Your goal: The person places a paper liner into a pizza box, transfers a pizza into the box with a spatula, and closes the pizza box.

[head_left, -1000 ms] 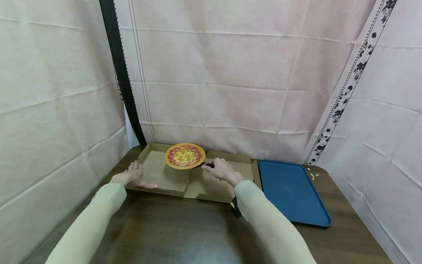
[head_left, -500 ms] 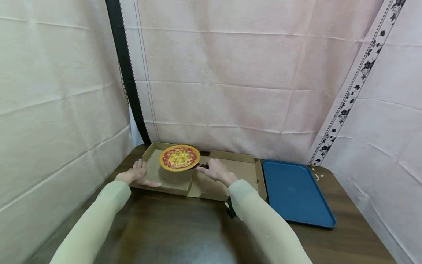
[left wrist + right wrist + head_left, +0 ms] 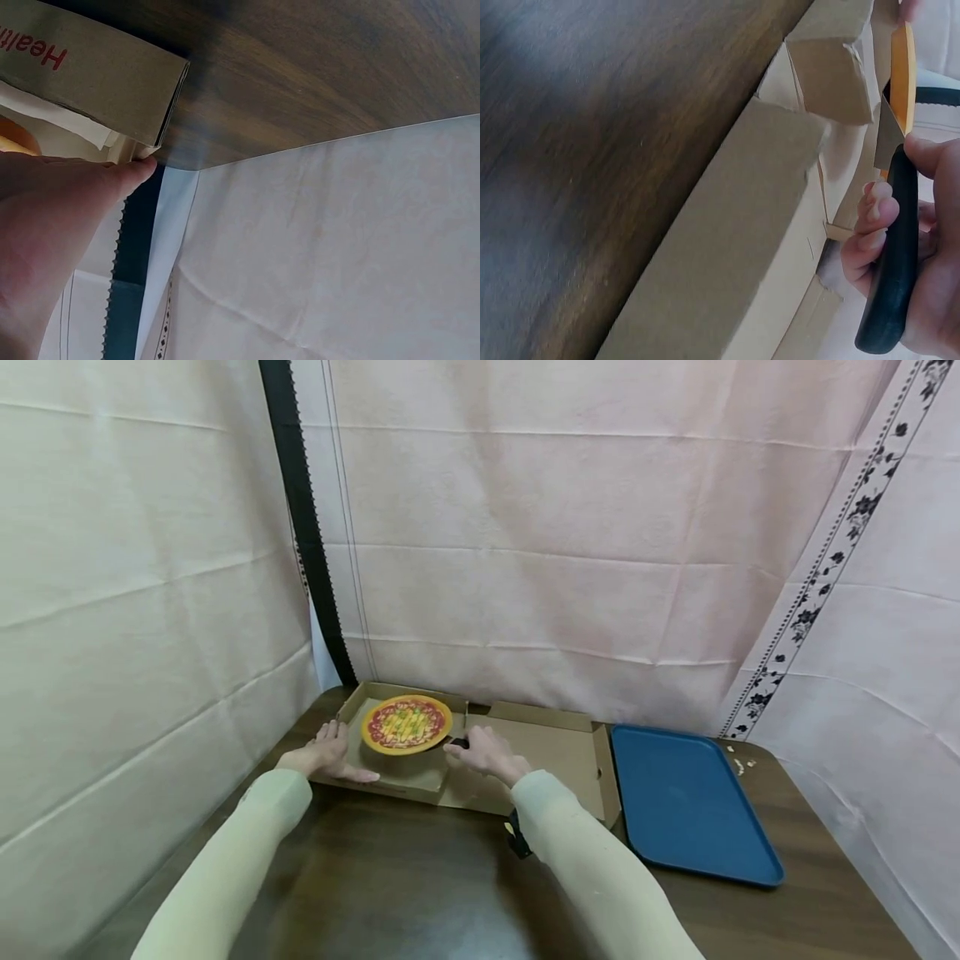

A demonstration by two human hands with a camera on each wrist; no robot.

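My right hand [image 3: 491, 753] grips the black handle of a pizza server [image 3: 889, 262], its thumb toward the metal blade. On that blade rides a round pizza [image 3: 407, 725] with a yellow rim and red, yellow and green topping. It is tilted a little, over the left half of an open cardboard pizza box [image 3: 416, 771]. My left hand [image 3: 327, 753] rests at the box's left front corner, fingers straight along the left side and thumb along the front edge. In the left wrist view its fingertip lies at the box wall.
The box's lid [image 3: 558, 752] lies unfolded to the right, under my right forearm. Beside it is a blue tray [image 3: 690, 802] on the dark wooden table [image 3: 390, 877]. Small pale scraps [image 3: 738, 766] lie past the tray. Cloth [image 3: 555, 552] hangs behind and at both sides.
The pizza on the server has moved left and lower over the box's left half, with my right hand following. My left hand stays at the box corner. The head view has turned slightly left.
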